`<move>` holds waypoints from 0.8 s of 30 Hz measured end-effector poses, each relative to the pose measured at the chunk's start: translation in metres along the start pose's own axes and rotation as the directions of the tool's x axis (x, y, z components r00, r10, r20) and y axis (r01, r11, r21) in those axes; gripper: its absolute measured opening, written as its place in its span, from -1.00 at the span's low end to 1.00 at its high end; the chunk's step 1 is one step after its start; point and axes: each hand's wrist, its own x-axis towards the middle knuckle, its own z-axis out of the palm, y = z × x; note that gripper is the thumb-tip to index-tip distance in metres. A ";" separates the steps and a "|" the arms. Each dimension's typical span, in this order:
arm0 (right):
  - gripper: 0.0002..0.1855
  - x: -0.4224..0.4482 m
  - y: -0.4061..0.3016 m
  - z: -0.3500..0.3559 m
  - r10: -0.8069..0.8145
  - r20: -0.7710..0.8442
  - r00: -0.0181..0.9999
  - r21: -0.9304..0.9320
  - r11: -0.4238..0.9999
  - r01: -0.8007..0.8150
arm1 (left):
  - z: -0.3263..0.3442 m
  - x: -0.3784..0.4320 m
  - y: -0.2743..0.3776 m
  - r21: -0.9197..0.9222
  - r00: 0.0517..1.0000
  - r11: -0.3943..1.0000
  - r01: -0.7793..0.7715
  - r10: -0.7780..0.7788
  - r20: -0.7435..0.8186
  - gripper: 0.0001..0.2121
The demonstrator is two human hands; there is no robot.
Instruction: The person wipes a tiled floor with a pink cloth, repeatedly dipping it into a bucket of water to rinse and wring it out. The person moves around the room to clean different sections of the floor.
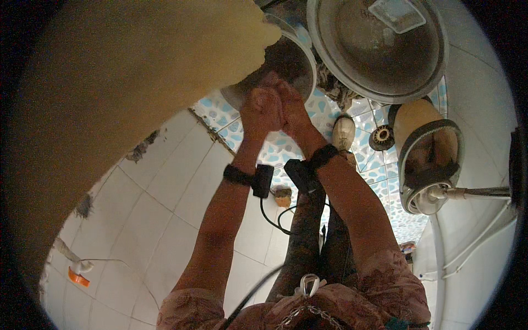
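Observation:
My left hand (262, 109) and my right hand (295, 105) are pressed together over the near side of a round tub (312, 72). The left fingers are curled, and the right hand lies close against them. Whether anything is between the palms is hidden. The inside of the tub looks dark, and its contents cannot be made out. Each wrist wears a black strap with a small box, one on the left (262, 181) and one on the right (299, 175). A black cable hangs from the left box.
A large tan surface (136, 70) fills the upper left, close to the camera. At upper right a wide round basin (317, 37) bears a clear plastic container (398, 14). Right of my arms are a beige vessel (416, 113) and a metal pipe (474, 192). Pebble-patterned tiles (227, 119) cover the floor.

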 end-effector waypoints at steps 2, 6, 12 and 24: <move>-0.67 -0.004 -0.005 0.003 -0.144 0.112 0.983 -0.156 0.975 0.161 | -0.007 0.024 -0.006 0.018 0.995 0.998 0.066 -0.067 0.079 -0.75; -0.69 0.002 -0.015 -0.003 -0.017 0.253 0.967 -0.104 0.994 0.045 | -0.007 0.042 0.031 -0.337 0.933 0.873 0.353 -0.303 0.194 -0.71; -0.52 0.017 -0.046 -0.016 0.500 0.125 0.857 0.269 0.814 -0.514 | -0.019 0.054 0.012 -0.125 0.909 0.913 0.389 -0.359 0.211 -0.59; -0.48 0.036 -0.031 -0.036 0.427 0.039 0.903 0.629 0.692 -0.354 | 0.023 0.050 -0.018 0.242 0.905 0.966 -0.094 -0.019 0.424 -0.59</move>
